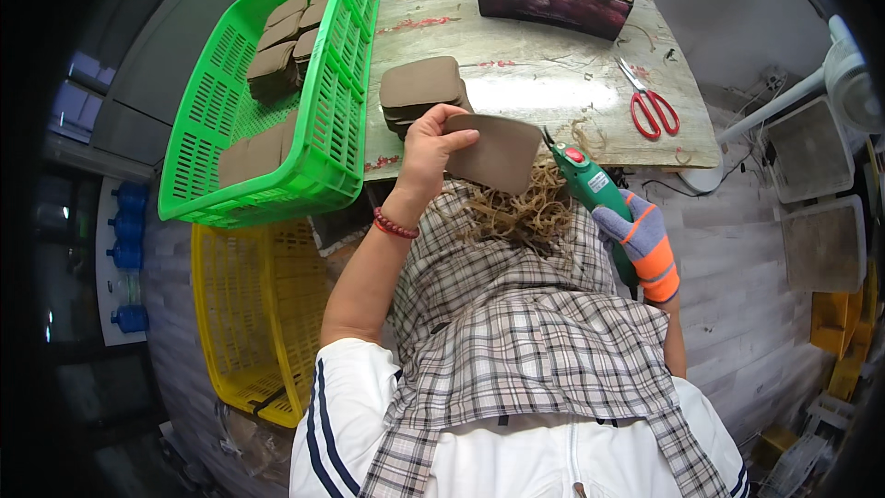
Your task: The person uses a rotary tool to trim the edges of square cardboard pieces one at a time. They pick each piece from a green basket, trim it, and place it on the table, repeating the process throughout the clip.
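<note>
My left hand [430,149] pinches a flat brown rounded piece [498,153] by its left edge, thumb on top. In my right hand [638,235], gloved in grey and orange, is a green handheld electric cutter [595,186] with a red button. Its dark pointed tip is close to the piece's right corner; whether they touch I cannot tell. Just beyond my left hand, a stack of similar brown pieces [420,85] lies on the table. Curly brown trimmings [527,212] are heaped on the plaid apron over my lap.
A green plastic crate [350,143] with stacked brown pieces stands at the table's left. Red-handled scissors [651,111] lie at the right of the worn table [544,83]. At the back is a dark box [553,11] of more stacks. A yellow crate [267,304] sits low at left.
</note>
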A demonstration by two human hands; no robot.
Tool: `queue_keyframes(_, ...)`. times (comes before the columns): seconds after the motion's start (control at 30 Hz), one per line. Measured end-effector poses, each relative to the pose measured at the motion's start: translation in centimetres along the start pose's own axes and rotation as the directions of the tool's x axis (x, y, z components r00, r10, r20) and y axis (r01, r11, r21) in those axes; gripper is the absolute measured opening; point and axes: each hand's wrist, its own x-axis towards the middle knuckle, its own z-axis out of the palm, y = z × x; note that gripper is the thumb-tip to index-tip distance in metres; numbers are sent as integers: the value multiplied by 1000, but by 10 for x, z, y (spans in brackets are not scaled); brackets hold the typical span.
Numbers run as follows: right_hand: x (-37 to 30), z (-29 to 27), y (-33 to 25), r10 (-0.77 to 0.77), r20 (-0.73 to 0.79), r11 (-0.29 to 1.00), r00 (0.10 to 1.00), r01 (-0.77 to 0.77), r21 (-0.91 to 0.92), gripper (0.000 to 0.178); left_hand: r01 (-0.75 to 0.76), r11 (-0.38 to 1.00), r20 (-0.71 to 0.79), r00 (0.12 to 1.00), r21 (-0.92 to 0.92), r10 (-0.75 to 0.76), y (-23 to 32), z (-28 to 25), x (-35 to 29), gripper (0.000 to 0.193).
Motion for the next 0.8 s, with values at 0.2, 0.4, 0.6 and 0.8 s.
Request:
queue_keyframes(0.2,6,11,-11,0,16,1000,1000,0,-5,37,-81,964,-286,958,-255,4,13,-21,-7,25)
queue_keyframes(0.4,14,27,-22,-68,17,996,998,69,-52,39,-211,926,-411,909,-312,69,13,-35,-6,28)
queue_keyframes(0.6,27,22,-13,-87,-74,969,993,68,-237,39,-210,971,-452,859,112,238,50,-71,35,25)
queue_keyframes(0.8,39,14,-3,-99,-93,938,991,62,-342,47,33,692,-326,898,721,297,32,-99,92,38)
